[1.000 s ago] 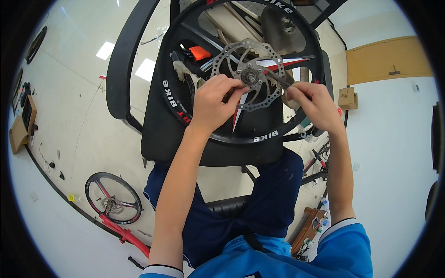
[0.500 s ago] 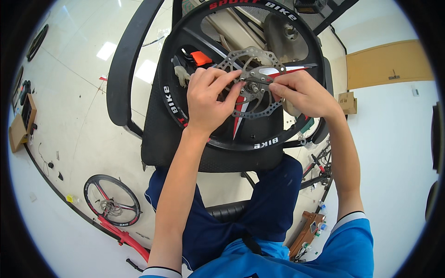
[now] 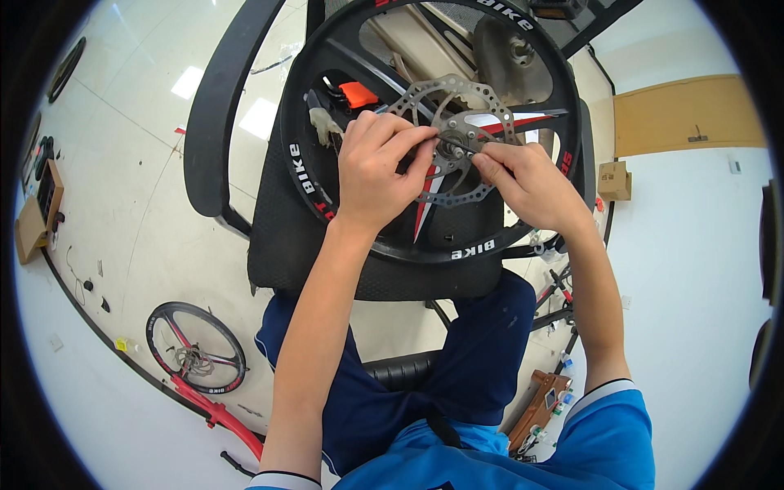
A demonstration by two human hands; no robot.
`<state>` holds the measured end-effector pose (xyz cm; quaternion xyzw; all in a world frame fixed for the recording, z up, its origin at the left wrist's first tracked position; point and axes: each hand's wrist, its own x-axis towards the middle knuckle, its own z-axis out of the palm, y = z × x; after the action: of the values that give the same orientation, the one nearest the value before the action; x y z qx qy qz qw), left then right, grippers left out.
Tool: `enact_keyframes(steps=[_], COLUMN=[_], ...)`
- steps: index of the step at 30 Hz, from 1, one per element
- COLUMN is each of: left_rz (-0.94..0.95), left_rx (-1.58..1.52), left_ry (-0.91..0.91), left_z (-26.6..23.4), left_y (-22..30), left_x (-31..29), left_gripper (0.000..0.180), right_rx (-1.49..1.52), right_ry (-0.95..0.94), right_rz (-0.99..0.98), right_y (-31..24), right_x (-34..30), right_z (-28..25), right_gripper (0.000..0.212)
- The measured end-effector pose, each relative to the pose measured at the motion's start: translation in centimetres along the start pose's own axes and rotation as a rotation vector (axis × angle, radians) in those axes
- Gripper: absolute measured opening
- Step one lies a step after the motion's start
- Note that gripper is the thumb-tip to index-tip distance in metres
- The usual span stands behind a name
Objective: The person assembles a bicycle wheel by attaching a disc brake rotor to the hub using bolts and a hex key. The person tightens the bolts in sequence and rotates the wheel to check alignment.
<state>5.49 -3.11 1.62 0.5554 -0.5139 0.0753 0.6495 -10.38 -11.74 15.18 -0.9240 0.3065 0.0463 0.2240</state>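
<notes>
A black bicycle wheel [image 3: 441, 253] with broad red-and-white-marked spokes lies flat on the seat of a black chair [image 3: 367, 282] before me. At its hub sits a silver brake disc [image 3: 496, 114] with holes around its edge. Over the disc, a thin dark rod [image 3: 462, 145], resembling a hex key, runs between my hands. My left hand [image 3: 376, 167] pinches its left end with thumb and fingertips; whether a small bolt is there too is hidden. My right hand [image 3: 535, 181] is closed around the other end. On the wheel near my knees lies a small dark screw [image 3: 448, 238].
An orange-and-black item [image 3: 358, 95] and a pale glove-like piece [image 3: 323, 122] show through the wheel. The chair's armrest [image 3: 214, 155] rises at left. Another wheel [image 3: 196, 347] and a red frame [image 3: 220, 414] lie lower left. A cardboard box [image 3: 614, 180] stands at right.
The wheel has shifted slightly to the right in view. My right hand has turned and come a little lower, while my left fingertips moved slightly right. Both keep hold of the rod.
</notes>
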Motion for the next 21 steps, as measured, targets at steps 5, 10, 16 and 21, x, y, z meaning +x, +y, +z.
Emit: enact_keyframes(steps=[5, 10, 16, 21], left_rz=[-0.015, -0.031, -0.070, -0.074], left_rx=[-0.022, -0.023, -0.013, 0.015], left_ry=[0.046, 0.076, 0.061, 0.089], left_z=[0.5, 0.7, 0.7, 0.8], left_y=[-0.1, 0.2, 0.5, 0.2], left_x=[-0.3, -0.3, -0.2, -0.4], left_gripper=[0.020, 0.018, 0.017, 0.016], right_rx=[-0.059, -0.227, -0.522, -0.651], right_ry=[-0.020, -0.149, -0.179, -0.259], right_rz=[-0.031, -0.123, -0.375, -0.491], right_y=[-0.3, -0.4, -1.1, -6.6], right_x=[0.3, 1.8, 7.0, 10.7], right_z=[-0.8, -3.2, -7.2, -6.6], right_gripper=[0.028, 0.024, 0.021, 0.019])
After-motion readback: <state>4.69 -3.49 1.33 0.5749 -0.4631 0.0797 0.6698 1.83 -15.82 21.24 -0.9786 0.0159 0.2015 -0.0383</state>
